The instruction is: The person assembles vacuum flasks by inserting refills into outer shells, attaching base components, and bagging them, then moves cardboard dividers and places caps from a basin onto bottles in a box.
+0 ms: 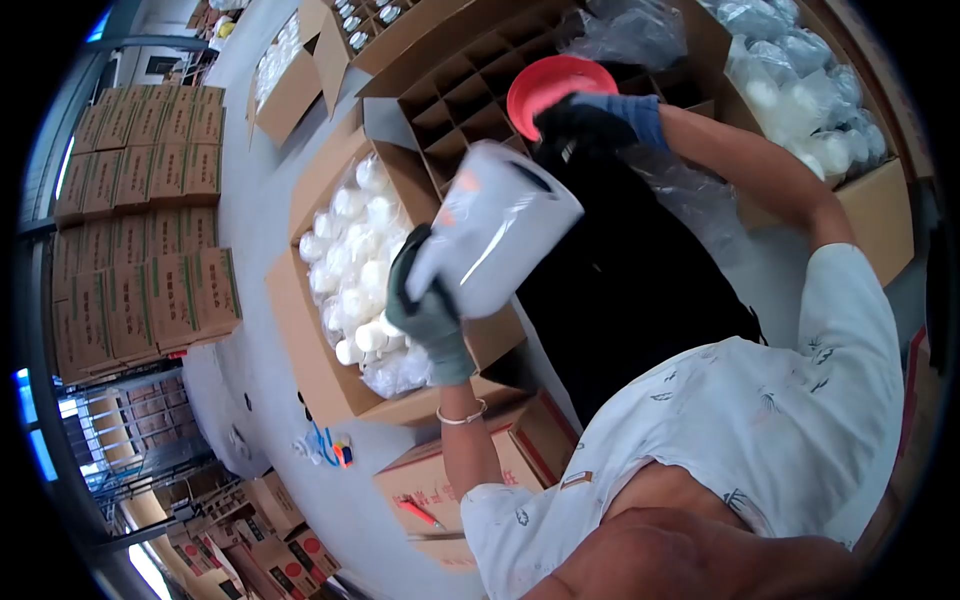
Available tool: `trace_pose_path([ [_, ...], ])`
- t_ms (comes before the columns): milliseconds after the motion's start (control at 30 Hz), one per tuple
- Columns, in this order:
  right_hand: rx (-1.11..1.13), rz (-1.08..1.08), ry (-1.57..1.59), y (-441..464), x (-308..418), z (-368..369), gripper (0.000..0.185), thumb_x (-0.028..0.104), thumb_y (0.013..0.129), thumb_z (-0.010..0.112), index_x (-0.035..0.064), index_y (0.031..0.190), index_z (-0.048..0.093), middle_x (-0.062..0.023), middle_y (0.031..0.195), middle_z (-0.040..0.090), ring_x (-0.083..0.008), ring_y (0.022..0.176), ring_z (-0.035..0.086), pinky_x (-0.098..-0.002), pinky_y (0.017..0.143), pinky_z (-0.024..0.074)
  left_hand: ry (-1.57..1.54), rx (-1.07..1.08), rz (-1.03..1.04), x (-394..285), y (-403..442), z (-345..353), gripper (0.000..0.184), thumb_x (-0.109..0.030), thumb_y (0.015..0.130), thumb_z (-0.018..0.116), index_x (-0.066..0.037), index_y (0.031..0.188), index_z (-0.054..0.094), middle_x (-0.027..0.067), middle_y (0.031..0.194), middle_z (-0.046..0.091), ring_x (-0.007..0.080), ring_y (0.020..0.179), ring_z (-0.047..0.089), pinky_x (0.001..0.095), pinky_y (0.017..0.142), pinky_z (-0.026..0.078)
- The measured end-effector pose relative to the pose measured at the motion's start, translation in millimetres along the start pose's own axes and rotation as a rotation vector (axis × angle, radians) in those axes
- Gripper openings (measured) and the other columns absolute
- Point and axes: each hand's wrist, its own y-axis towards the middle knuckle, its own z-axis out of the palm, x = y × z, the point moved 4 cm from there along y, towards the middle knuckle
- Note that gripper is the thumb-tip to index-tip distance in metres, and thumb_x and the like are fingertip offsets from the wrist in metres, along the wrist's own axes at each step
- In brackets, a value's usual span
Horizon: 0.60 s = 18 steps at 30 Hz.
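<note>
A white plastic container (515, 235), blurred, with orange marks and a dark opening near its upper end, is gripped in my left hand (430, 310), which wears a grey-green glove. It is tilted above the edge of an open carton of white bottles (350, 265). My right hand (590, 122), in a dark glove with a blue cuff, is closed on the lower edge of a round red bowl (560, 82). Its fingertips are partly hidden. Under the bowl lies an open carton with cardboard dividers (470, 100).
At upper right, another carton (880, 205) holds bagged white bottles. Clear plastic bags (640, 35) lie by the divided carton. A closed carton (440, 480) with a red tool (420, 513) stands near my left forearm. Stacked cartons (150, 230) stand at far left.
</note>
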Motion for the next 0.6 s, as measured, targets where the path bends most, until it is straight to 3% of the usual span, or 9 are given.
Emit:
trace_pose_path([
  [33,-0.158,0.221,0.142,8.1,-3.6,-20.0,0.034,0.039,0.092,0.055,0.0073,0.101,0.063,-0.0048,0.079,0.063,-0.012,0.057,0.054,-0.0264,0.047,0.0433,-0.056,-0.041,-0.361,20.4,-3.1,-6.9,0.028,-0.007,0.09,0.048,0.004,0.111,0.062,0.0106,0.103,0.066,0.018,0.091,0.062,0.0305,0.083,0.049],
  [100,-0.337,0.225,0.182,20.2,-25.7,-47.4,0.037,0.041,0.093,0.053,0.0045,0.096,0.061,-0.007,0.077,0.063,-0.0166,0.049,0.054,-0.0287,0.043,0.0436,-0.369,-0.113,-0.58,29.6,-22.5,-0.3,0.029,-0.015,0.094,0.05,0.005,0.112,0.061,0.0104,0.102,0.066,0.016,0.09,0.061,0.029,0.08,0.049],
  [133,-0.302,0.326,0.35,31.8,-55.7,-60.7,0.039,0.04,0.093,0.051,0.0025,0.092,0.06,-0.0088,0.076,0.065,-0.0187,0.052,0.059,-0.032,0.043,0.0471,-0.251,-0.059,-0.557,29.2,-28.3,1.0,0.038,-0.022,0.096,0.05,0.007,0.12,0.056,0.0099,0.112,0.062,0.0156,0.098,0.059,0.03,0.085,0.048],
  [167,-0.341,0.264,0.174,50.3,-92.1,-71.9,0.043,0.041,0.093,0.049,0.0018,0.083,0.061,-0.0103,0.071,0.065,-0.0204,0.053,0.061,-0.0347,0.048,0.0508,-0.397,-0.159,-0.582,23.4,-30.2,7.1,0.037,-0.022,0.096,0.051,0.006,0.119,0.058,0.0105,0.11,0.063,0.0155,0.096,0.059,0.0306,0.084,0.048],
  [233,-0.401,0.441,-0.108,65.0,-127.7,-82.9,0.042,0.039,0.092,0.049,0.0012,0.082,0.064,-0.0107,0.067,0.065,-0.0202,0.057,0.064,-0.0337,0.053,0.0522,-0.255,-0.057,-0.448,17.3,-21.6,4.3,0.033,-0.019,0.094,0.052,0.005,0.116,0.06,0.0114,0.108,0.065,0.0173,0.096,0.06,0.0324,0.085,0.048],
  [300,-0.498,0.241,-0.451,58.4,-127.3,-83.4,0.037,0.036,0.09,0.05,0.0028,0.085,0.066,-0.0115,0.068,0.065,-0.0213,0.06,0.064,-0.0339,0.057,0.0513,-0.085,0.278,-0.14,-6.9,1.0,7.6,0.025,-0.01,0.083,0.06,0.003,0.104,0.065,0.014,0.105,0.067,0.0229,0.1,0.062,0.0368,0.09,0.048],
  [400,-0.459,0.13,-0.34,15.4,-105.3,-83.7,0.034,0.037,0.085,0.056,0.0055,0.089,0.066,-0.013,0.072,0.066,-0.0239,0.063,0.064,-0.0364,0.063,0.0511,0.392,0.837,0.501,-50.4,21.4,50.1,0.028,-0.018,0.077,0.067,-0.011,0.104,0.067,0.0086,0.117,0.062,0.0312,0.11,0.058,0.0454,0.101,0.042],
  [567,-0.297,0.06,-0.694,-73.5,-189.1,-48.9,0.028,0.031,0.084,0.06,0.0074,0.098,0.065,-0.0155,0.082,0.065,-0.0271,0.078,0.065,-0.041,0.073,0.0506,0.344,1.069,0.556,-57.1,-11.5,98.5,0.04,-0.025,0.081,0.065,-0.01,0.118,0.061,0.01,0.129,0.054,0.0294,0.119,0.05,0.0459,0.106,0.035],
  [600,-0.124,0.323,-0.779,-88.4,-194.6,-36.6,0.034,0.033,0.082,0.062,0.0076,0.105,0.063,-0.0185,0.093,0.063,-0.0299,0.09,0.062,-0.0438,0.08,0.0484,0.324,1.078,0.531,-55.6,-19.6,98.2,0.044,-0.026,0.08,0.065,-0.01,0.121,0.059,0.0117,0.13,0.053,0.0299,0.12,0.049,0.0463,0.106,0.035],
])
